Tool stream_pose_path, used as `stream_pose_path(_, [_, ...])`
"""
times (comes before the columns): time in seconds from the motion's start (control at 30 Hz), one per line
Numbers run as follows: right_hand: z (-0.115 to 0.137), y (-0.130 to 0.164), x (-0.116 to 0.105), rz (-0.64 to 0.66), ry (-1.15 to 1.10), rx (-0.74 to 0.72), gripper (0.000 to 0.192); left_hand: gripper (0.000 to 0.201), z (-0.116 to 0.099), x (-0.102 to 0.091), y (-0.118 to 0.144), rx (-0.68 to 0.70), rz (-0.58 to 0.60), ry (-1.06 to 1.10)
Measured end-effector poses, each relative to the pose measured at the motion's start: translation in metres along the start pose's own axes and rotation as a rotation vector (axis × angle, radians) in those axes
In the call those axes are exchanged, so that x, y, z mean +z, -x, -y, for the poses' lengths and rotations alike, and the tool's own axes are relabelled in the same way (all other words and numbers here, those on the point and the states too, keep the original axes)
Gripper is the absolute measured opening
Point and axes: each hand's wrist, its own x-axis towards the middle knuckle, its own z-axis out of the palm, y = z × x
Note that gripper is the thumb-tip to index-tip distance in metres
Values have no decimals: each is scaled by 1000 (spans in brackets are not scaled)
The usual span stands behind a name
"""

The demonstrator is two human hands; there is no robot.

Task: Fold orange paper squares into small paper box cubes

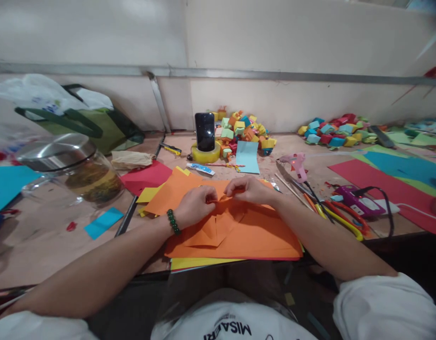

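Paper [225, 198], small and orange, sat pinched between left hand [197, 205] and right hand [251, 190], its long axis unclear; orange sheets [267, 236] lay beneath the grip.

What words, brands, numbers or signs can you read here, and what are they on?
"MISA", then letters I can't make out: white shirt.
Unreadable, too small: blue-and-white tube.
Unreadable, blurred: print on the white plastic bag.
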Motion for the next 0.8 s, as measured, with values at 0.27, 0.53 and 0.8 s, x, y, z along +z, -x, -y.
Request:
stream_pose_path(0.27, [30, 11, -34, 172, -415, 78, 22, 22, -10, -4, 19, 352, -239, -436])
stream_pose_path(0.53, [62, 13, -11, -2, 176, 211, 19, 35, -12, 5, 20, 500, -340, -563])
stream_pose_path(0.8, [65, 11, 4, -42, 424, 283, 16, 11, -17, 4, 14, 359, -250, -477])
